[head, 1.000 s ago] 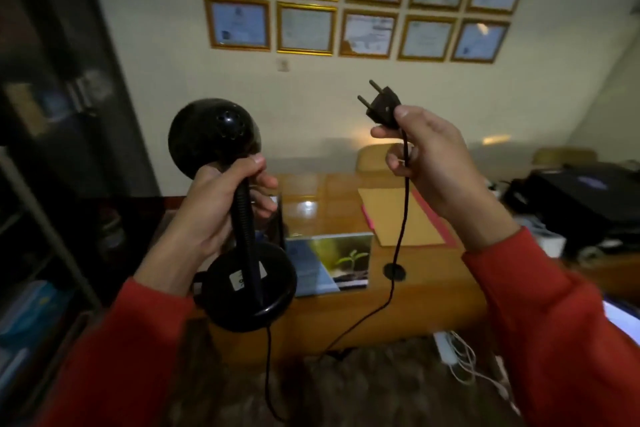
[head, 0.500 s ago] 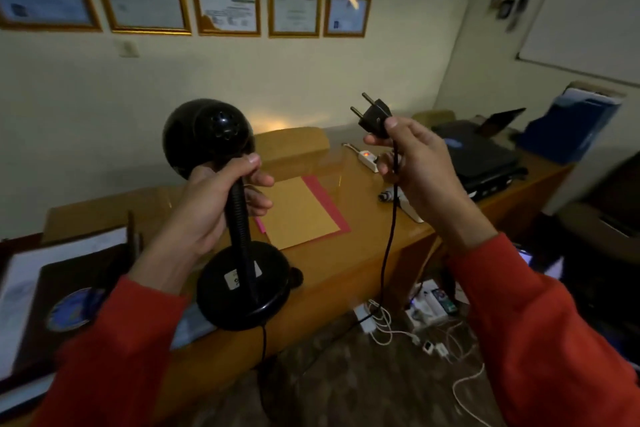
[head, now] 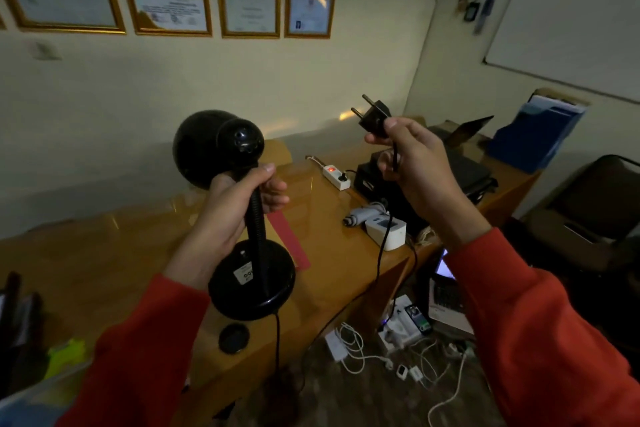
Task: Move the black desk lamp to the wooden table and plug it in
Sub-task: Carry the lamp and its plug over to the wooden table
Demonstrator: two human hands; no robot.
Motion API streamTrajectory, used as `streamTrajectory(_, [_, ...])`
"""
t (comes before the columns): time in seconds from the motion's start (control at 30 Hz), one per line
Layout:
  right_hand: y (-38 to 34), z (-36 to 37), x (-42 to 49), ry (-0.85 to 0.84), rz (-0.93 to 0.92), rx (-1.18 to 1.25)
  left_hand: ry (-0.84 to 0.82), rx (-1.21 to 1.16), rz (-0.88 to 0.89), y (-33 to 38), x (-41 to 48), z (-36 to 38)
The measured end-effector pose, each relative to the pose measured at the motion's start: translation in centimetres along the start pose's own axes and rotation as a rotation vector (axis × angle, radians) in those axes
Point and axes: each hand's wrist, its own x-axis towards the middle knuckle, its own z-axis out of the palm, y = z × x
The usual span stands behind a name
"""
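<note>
My left hand grips the ribbed neck of the black desk lamp, held upright in the air above the wooden table. Its round base hangs over the table's near edge. My right hand pinches the lamp's black two-pin plug, pins pointing up and left. The black cord drops from that hand past the table edge toward the floor. A white power strip with a lit red switch lies on the table, below and left of the plug.
A red sheet, a white box and a black device lie on the table. Blue file holders stand at its far right. Chargers and white cables litter the floor. A dark chair stands at the right.
The view has swung right along the table, bringing the power strip and the room's corner closer. Both hands keep the same hold on the lamp and the plug.
</note>
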Motion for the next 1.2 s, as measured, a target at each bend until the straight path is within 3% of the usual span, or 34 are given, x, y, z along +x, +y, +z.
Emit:
streamTrajectory(0.6, [7.0, -9.1, 22.5, -0.121, 0.005, -0.019, 0.225, -0.02, -0.114, -15.8, 18.1, 8.6])
streamTrajectory(0.9, [11.7, -11.3, 31.7, -0.198, 0.035, -0.002, 0.257, -0.162, -0.17, -22.7, 23.6, 10.1])
streamTrajectory(1.2, [16.8, -12.2, 36.9, -0.282, 0.106, -0.027, 0.353, -0.144, -0.243, -28.9, 27.5, 10.7])
